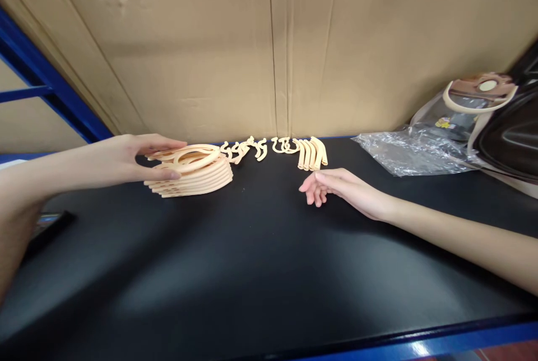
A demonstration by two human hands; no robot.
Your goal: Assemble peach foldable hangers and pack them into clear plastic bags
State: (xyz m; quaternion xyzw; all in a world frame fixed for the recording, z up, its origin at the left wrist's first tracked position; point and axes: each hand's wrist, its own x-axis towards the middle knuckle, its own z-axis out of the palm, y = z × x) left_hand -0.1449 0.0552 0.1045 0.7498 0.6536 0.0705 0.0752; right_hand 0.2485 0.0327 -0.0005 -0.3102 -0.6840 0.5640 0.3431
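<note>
A stack of peach plastic hanger-shaped pieces (197, 177) lies on the black table (260, 260) at the left. My left hand (143, 156) grips the top piece of that stack, thumb under and fingers over its edge. My right hand (336, 186) rests on the table to the right, fingers loosely curled, holding nothing. Just beyond it lie several short peach curved tubes (311, 153). A row of small peach hooks (252, 149) sits along the back between stack and tubes.
A cardboard wall (269, 41) closes off the back. A crumpled clear plastic bag (412, 151) and packaged goods (483, 97) lie at the right. A blue shelf frame (46, 86) rises at the left; a dark flat object (48, 226) sits by my left forearm.
</note>
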